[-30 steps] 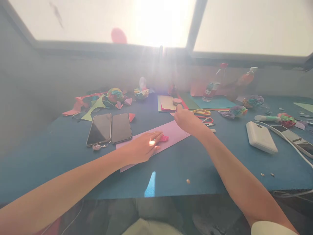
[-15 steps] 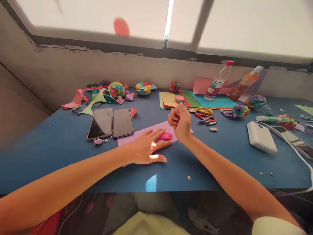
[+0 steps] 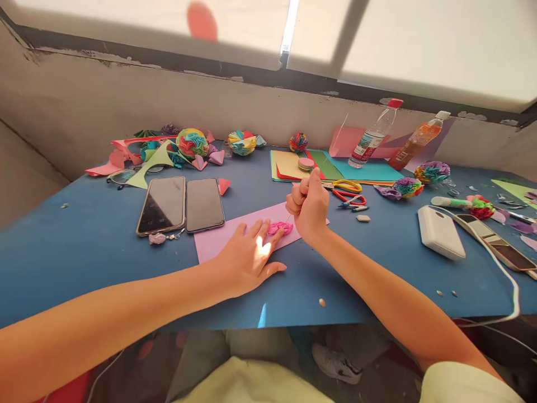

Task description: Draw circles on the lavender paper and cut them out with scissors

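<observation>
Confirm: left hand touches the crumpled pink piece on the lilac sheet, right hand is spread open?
No: the right hand is curled closed, as the head view shows. The left hand does touch the pink piece on the lilac sheet.

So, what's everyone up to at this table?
At a blue table, a person's left hand lies spread over lilac paper, touching a crumpled bright pink piece. The right hand is closed around a thin strand, which shows both above that hand and down by the pink piece. Two phones lie beyond the left hand, scissors near the right, and colourful ruffled paper balls farther back.
</observation>
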Available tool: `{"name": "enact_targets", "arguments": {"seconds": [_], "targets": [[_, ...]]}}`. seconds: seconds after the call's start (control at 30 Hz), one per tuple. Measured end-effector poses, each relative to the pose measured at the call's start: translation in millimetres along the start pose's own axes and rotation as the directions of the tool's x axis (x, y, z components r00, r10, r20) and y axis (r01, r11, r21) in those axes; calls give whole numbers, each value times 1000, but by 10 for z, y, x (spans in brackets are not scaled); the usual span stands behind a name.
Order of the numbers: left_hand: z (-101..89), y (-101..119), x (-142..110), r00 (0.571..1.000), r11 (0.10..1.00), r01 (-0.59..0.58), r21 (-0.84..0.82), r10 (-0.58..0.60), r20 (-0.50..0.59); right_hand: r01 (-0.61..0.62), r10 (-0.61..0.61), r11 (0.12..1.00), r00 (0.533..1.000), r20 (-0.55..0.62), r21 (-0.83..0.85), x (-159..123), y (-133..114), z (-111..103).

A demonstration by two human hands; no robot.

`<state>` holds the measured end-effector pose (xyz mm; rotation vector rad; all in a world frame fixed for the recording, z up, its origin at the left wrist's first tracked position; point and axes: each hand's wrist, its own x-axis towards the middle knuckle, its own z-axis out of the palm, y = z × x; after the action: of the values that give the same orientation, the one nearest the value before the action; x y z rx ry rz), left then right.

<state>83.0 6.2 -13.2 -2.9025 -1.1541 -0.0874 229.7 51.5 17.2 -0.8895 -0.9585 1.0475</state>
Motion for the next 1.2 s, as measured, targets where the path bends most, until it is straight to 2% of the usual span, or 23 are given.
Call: {"name": "enact_targets", "arguments": {"seconds": [0.23, 0.37, 0.57, 0.67, 0.8, 0.9, 1.07, 1.2], "targets": [[23, 18, -22, 992, 993, 23, -114, -9, 122, -7, 7, 1000, 998, 55, 7, -57, 121, 175], [2, 3, -44, 991, 980, 42, -195, -16, 137, -4, -1, 999, 996, 90, 51, -68, 184, 203], [-27, -18, -59, 985, 963, 66, -262, -22, 170, -42, 39, 999, 989, 142, 16, -67, 263, 189], [-33, -23, -62, 982, 961, 76, -266, -26, 187, -74, 70, 997, 967, 243, 6, -54, 226, 145], [-61, -32, -63, 979, 951, 91, -296, -30, 203, -226, 219, 974, 910, 353, -20, -49, 107, 65], [-88, -39, -64, 965, 938, 128, -323, -43, 259, -285, 262, 958, 913, 313, 28, -46, 34, 22], [-89, -52, -53, 965, 931, 164, -325, -83, 247, -161, 140, 982, 969, 202, 94, -26, -85, 18], [-83, -59, -45, 964, 938, 156, -309, -76, 256, -73, 62, 993, 991, 119, 93, -31, -101, 79]]}}
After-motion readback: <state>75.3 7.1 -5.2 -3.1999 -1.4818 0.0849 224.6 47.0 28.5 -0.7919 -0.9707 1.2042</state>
